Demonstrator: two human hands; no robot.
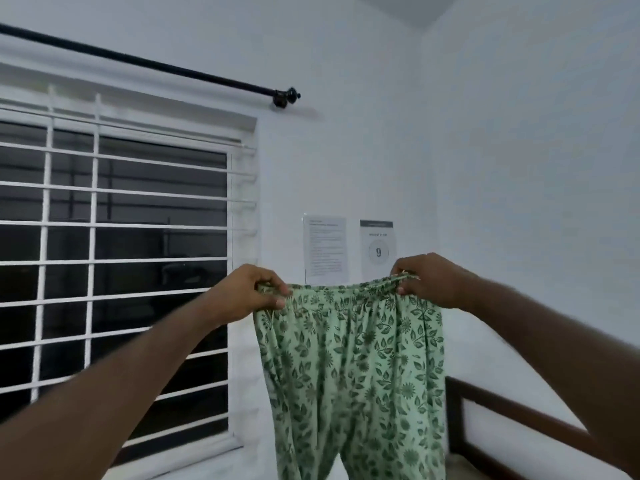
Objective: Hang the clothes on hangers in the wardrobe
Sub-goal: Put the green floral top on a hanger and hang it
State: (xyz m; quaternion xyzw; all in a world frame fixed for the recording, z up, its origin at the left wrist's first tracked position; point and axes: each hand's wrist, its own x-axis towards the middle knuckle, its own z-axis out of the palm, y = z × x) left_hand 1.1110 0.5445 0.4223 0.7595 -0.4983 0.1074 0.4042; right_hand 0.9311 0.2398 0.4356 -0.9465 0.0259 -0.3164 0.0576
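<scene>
**A:** so what was in that shot?

**B:** both arms were stretched out, holding up a pair of light green leaf-print trousers [356, 368]. The left hand [247, 292] pinched one end of the waistband [346, 288] and the right hand [429, 280] pinched the other. The legs hung straight down.

**A:** and behind?

**B:** white wall [519, 168]. The window [138, 244] on the left had a white grille [91, 237] over dark glass, with a black curtain rod [145, 60] above it. Two printed sheets were stuck just above the waistband: a text sheet [325, 249], and a sheet with a big 9 [377, 251]. A dark wooden frame [512, 420] sat low on the right.
</scene>
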